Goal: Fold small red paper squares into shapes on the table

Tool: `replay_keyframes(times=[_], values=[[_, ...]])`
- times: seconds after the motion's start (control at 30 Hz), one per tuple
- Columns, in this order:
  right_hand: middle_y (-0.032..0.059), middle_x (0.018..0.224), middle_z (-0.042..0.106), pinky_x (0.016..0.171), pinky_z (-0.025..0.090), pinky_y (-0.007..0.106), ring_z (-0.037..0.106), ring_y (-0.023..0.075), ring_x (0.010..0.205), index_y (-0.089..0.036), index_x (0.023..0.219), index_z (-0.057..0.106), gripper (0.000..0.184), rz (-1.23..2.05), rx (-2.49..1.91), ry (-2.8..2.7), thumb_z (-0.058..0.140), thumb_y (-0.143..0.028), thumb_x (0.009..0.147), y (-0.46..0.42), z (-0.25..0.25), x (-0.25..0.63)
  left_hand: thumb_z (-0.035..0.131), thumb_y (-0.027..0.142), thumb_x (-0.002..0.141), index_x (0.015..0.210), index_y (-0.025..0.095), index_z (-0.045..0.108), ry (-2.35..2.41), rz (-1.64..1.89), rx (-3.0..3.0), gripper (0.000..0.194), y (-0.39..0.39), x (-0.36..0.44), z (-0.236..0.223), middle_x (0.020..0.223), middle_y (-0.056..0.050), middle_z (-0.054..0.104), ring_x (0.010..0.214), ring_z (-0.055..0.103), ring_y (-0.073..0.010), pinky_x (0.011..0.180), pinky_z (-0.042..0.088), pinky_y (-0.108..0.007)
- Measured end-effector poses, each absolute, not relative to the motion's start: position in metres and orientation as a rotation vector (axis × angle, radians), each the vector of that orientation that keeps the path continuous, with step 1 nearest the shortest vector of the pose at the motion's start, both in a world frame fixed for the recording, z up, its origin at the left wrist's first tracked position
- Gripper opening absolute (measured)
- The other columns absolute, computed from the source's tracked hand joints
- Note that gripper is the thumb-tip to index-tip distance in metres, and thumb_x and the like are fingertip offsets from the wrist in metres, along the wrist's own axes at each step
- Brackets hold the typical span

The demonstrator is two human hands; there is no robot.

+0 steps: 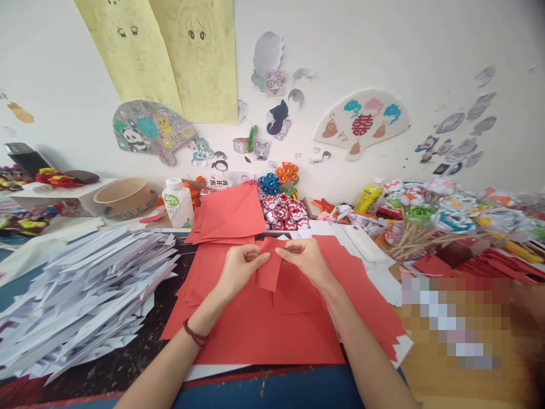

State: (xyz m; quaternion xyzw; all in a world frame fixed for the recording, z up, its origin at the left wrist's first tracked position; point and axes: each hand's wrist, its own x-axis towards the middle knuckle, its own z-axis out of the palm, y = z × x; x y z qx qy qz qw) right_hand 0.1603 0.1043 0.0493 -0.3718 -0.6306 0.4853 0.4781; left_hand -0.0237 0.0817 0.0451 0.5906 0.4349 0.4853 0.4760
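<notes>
A small piece of red paper [268,275] is held up between my two hands, above larger sheets of red paper [272,335] on the table. My left hand [242,264] pinches its left edge between thumb and fingers. On the other side, my right hand [304,255] grips the upper right edge the same way. The piece looks folded, though how many layers it has I cannot tell. Behind my hands lies a stack of smaller red squares [232,213]. More red sheets [361,284] spread out under and beyond my right forearm.
White paper strips [93,289] are heaped at the left. Along the wall stand a white bottle [177,204], a round tan container [123,196], red-and-white folded pieces [285,215] and a yellow bottle [368,196]. Paper flowers on sticks [443,210] lie at the right, near a blurred patch.
</notes>
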Motion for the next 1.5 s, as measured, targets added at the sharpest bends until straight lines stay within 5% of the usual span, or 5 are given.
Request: replay_keyframes(times=[0.4, 1.0, 1.37, 1.5], values=[[0.0022, 0.065, 0.064, 0.063, 0.053, 0.028, 0.062, 0.0158, 0.063, -0.016, 0.066, 0.068, 0.028, 1.174, -0.941, -1.528, 0.071, -0.042, 0.074, 0.1025, 0.0521, 0.1587, 0.069, 0.039, 0.076, 0.066, 0.013, 0.064, 1.173, 1.23, 1.522, 0.029, 0.0806, -0.0234, 0.0479, 0.062, -0.001, 0.065, 0.055, 0.055, -0.0113, 0.05, 0.038, -0.019], [0.0004, 0.062, 0.063, 0.061, 0.051, 0.026, 0.06, 0.0141, 0.06, -0.017, 0.065, 0.069, 0.025, 1.186, -0.917, -1.536, 0.073, -0.04, 0.073, 0.1016, 0.0544, 0.1597, 0.069, 0.043, 0.074, 0.058, 0.015, 0.057, 1.189, 1.242, 1.557, 0.035, 0.0807, -0.0242, 0.0474, 0.053, 0.003, 0.051, 0.048, 0.042, -0.0081, 0.045, 0.028, -0.02], [0.0012, 0.062, 0.063, 0.06, 0.051, 0.027, 0.061, 0.0146, 0.059, -0.016, 0.065, 0.068, 0.028, 1.185, -0.942, -1.53, 0.073, -0.043, 0.073, 0.1023, 0.053, 0.1596, 0.068, 0.043, 0.075, 0.058, 0.014, 0.057, 1.202, 1.233, 1.562, 0.035, 0.079, -0.0235, 0.049, 0.052, 0.003, 0.052, 0.047, 0.043, -0.0081, 0.045, 0.029, -0.02], [0.001, 0.062, 0.063, 0.061, 0.051, 0.028, 0.061, 0.015, 0.059, -0.017, 0.062, 0.066, 0.03, 1.187, -0.935, -1.543, 0.072, -0.044, 0.074, 0.1016, 0.0533, 0.16, 0.064, 0.044, 0.079, 0.069, 0.014, 0.064, 1.194, 1.232, 1.592, 0.031, 0.0809, -0.0248, 0.0477, 0.066, -0.002, 0.065, 0.06, 0.057, -0.0141, 0.055, 0.041, -0.022]])
